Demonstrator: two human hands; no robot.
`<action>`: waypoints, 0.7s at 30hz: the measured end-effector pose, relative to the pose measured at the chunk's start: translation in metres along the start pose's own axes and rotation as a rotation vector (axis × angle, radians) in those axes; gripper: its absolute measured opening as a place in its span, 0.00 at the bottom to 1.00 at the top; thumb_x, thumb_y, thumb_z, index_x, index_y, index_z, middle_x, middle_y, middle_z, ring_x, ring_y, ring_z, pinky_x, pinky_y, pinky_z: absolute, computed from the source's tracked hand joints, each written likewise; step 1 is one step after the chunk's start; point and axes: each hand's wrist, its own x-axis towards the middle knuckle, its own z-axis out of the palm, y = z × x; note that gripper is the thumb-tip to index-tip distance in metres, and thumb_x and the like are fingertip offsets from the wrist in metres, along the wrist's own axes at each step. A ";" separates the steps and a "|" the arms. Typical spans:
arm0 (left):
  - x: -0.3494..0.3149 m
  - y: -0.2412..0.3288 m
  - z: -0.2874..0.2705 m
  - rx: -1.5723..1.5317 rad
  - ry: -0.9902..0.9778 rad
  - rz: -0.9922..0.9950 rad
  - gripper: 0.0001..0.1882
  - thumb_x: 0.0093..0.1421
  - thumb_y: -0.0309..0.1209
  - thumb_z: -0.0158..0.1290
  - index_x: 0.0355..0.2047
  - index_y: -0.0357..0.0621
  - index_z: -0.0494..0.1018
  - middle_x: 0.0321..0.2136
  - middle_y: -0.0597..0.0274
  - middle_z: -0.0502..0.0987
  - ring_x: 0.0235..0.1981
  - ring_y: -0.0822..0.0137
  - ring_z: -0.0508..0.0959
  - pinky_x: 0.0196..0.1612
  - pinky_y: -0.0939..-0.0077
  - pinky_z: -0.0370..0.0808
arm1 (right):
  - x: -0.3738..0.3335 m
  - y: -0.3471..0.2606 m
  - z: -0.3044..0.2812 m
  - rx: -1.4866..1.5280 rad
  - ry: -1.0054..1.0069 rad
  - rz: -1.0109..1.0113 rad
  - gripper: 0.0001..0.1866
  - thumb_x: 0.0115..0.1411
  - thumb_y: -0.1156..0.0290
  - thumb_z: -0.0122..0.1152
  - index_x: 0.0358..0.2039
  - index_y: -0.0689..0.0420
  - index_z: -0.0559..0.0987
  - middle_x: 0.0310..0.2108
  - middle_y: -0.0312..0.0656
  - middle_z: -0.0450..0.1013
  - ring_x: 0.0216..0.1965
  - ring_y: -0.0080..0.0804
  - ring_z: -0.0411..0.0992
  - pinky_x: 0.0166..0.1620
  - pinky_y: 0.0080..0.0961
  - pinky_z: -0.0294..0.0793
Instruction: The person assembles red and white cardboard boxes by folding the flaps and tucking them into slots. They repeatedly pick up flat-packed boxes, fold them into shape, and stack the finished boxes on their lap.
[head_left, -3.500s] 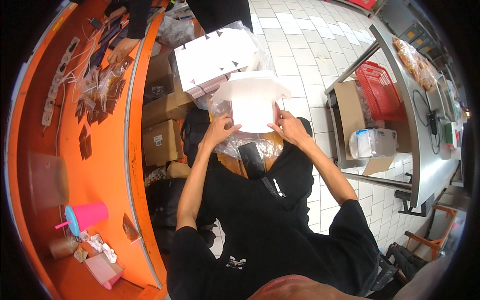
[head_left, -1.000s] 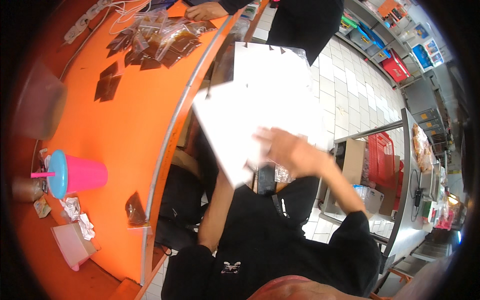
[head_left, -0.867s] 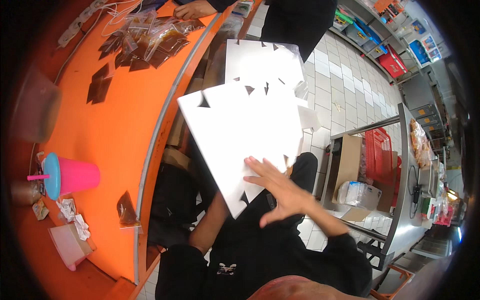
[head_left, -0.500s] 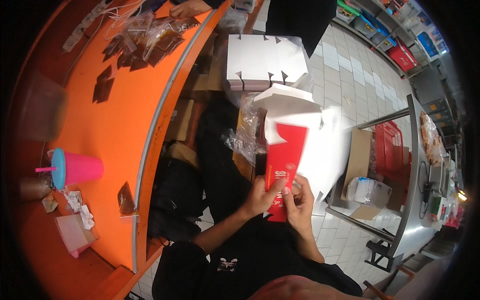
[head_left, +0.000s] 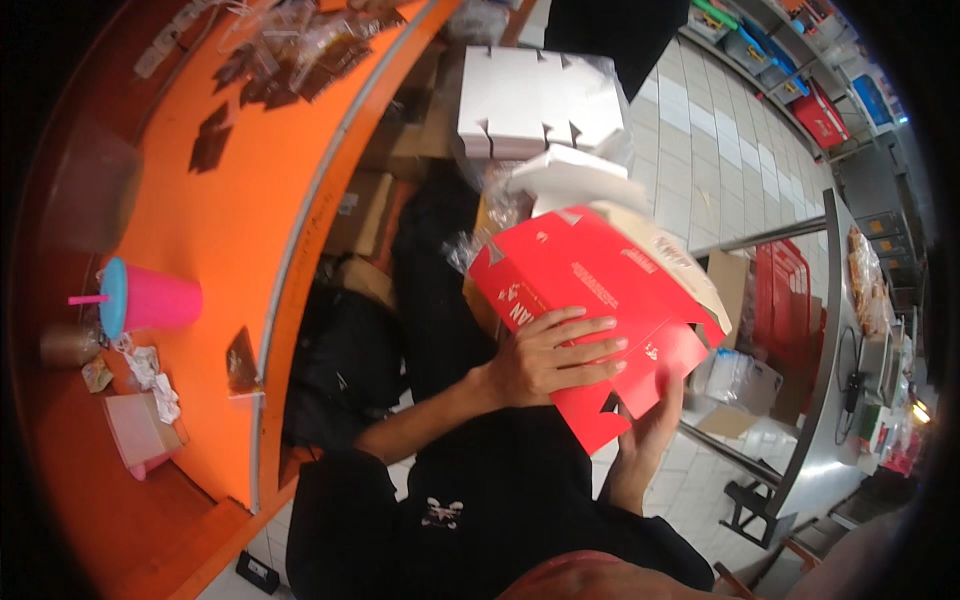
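A red, partly folded cardboard carton (head_left: 585, 265) lies over my lap, its printed outer face upward and a cream panel along its far right side. My left hand (head_left: 560, 352) rests flat across the near part of the carton, fingers stretched out and slightly apart. At the near right corner my right hand (head_left: 650, 425) grips a flap; its fingers are a little blurred and partly hidden. Just beyond the carton is a white folded carton piece (head_left: 575, 180). Behind that, a stack of flat white carton blanks (head_left: 540, 95) sits in clear plastic.
The orange table (head_left: 240, 210) on the left bears dark sachets (head_left: 300, 65), a pink cup with blue lid (head_left: 155, 297) and a small open box (head_left: 145, 435). On the right stands a metal table (head_left: 815, 420), with a red basket (head_left: 785, 290) beside it. Another person's dark-clothed legs (head_left: 615, 30) are at the back.
The carton has turned from its white inside to its red outside. My left hand has gone from pinching a narrow red panel to lying flat on it; my right hand moved right.
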 end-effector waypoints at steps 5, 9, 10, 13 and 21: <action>0.003 0.009 0.032 -0.306 0.264 -0.043 0.20 0.65 0.43 0.55 0.51 0.43 0.79 0.56 0.38 0.75 0.55 0.45 0.80 0.55 0.53 0.80 | 0.009 0.009 0.004 0.023 0.147 -0.054 0.18 0.71 0.69 0.58 0.57 0.61 0.72 0.52 0.46 0.77 0.51 0.33 0.77 0.54 0.28 0.78; 0.013 0.010 0.032 -0.278 0.228 -0.081 0.24 0.59 0.40 0.63 0.52 0.41 0.79 0.59 0.37 0.73 0.58 0.44 0.77 0.58 0.55 0.78 | 0.010 0.024 -0.006 -0.010 0.085 -0.121 0.20 0.74 0.61 0.52 0.59 0.60 0.71 0.53 0.46 0.76 0.52 0.34 0.77 0.55 0.32 0.79; 0.017 0.010 0.031 -0.241 0.227 -0.135 0.25 0.57 0.40 0.65 0.52 0.40 0.79 0.60 0.38 0.72 0.59 0.44 0.76 0.59 0.55 0.77 | 0.012 0.024 0.008 -0.030 0.215 -0.155 0.21 0.74 0.59 0.51 0.59 0.59 0.70 0.53 0.46 0.76 0.52 0.33 0.77 0.54 0.31 0.79; 0.015 -0.003 0.029 -0.289 0.133 -0.174 0.27 0.51 0.38 0.70 0.50 0.41 0.80 0.62 0.41 0.70 0.61 0.45 0.74 0.61 0.57 0.76 | 0.018 0.026 0.002 -0.108 0.168 -0.178 0.21 0.74 0.57 0.50 0.59 0.59 0.70 0.52 0.46 0.76 0.51 0.33 0.77 0.52 0.30 0.80; 0.010 -0.001 0.036 -0.208 0.102 -0.193 0.18 0.51 0.34 0.70 0.40 0.40 0.82 0.60 0.41 0.71 0.58 0.47 0.76 0.58 0.58 0.76 | 0.028 0.032 0.010 -0.144 0.347 -0.177 0.19 0.73 0.63 0.53 0.55 0.64 0.72 0.47 0.46 0.78 0.46 0.32 0.79 0.50 0.29 0.80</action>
